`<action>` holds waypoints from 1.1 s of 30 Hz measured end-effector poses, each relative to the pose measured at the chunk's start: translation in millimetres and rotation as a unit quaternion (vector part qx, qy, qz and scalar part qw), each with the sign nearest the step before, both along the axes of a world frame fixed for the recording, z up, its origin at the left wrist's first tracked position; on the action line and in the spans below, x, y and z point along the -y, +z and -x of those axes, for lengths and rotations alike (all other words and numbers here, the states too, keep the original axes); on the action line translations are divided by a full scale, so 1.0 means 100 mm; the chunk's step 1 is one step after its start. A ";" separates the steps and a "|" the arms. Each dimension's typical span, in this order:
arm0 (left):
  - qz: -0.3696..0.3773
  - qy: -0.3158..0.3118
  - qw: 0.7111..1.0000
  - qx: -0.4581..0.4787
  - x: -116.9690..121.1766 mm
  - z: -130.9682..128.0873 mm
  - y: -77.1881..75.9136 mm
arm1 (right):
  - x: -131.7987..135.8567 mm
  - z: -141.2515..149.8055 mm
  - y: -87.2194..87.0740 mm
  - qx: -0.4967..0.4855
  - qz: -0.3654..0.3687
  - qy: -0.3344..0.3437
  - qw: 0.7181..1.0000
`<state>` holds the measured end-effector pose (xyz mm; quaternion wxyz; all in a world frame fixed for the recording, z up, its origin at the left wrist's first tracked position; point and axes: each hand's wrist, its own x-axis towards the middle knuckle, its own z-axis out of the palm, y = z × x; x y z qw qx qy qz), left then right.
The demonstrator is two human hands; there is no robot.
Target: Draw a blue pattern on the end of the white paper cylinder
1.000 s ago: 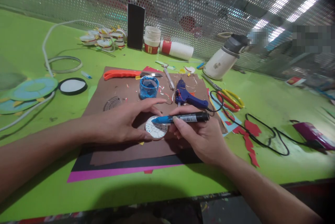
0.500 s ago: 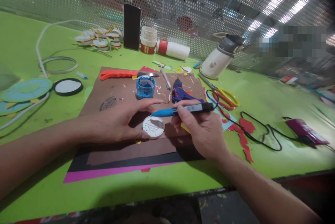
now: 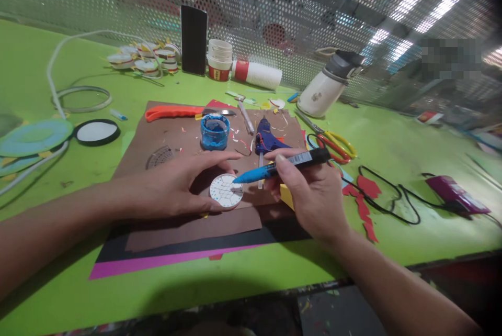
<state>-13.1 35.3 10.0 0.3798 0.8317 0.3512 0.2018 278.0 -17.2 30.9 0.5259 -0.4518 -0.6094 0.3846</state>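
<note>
My left hand rests on the brown paper sheet, thumb and forefinger pinching a small white disc marked with lines and coloured dots. My right hand is closed round a black marker with a blue tip. The tip touches the disc's right edge. Just behind the hands stand a blue paint pot and a blue glue gun.
Orange-handled knife, yellow-and-red scissors, white flask, paper cups and a black phone lie behind. A black cable, red paper scraps and a purple device are at right. Rings and cord are at left.
My right hand lifted the marker off the disc, then tilted its tip back down onto the disc's right edge. My left hand kept hold of the disc.
</note>
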 end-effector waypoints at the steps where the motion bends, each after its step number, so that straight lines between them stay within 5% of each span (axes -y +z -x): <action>1: 0.000 0.004 1.000 0.001 0.00 0.00 0.00 | -0.01 -0.01 -0.04 0.001 -0.007 0.011 1.000; 6: 0.008 -0.007 1.000 0.009 0.00 -0.02 0.00 | -0.02 -0.02 -0.19 0.015 0.015 0.049 0.999; 11: 0.003 -0.017 1.000 0.008 -0.01 -0.04 0.02 | 0.02 0.03 -0.06 0.005 0.087 0.086 0.993; 17: 0.005 -0.015 1.000 0.015 -0.01 -0.04 0.02 | 0.05 0.12 0.15 0.012 0.052 0.099 0.994; 33: 0.003 -0.022 0.999 0.024 -0.03 -0.05 0.00 | 0.03 0.11 0.09 0.038 0.053 0.092 0.994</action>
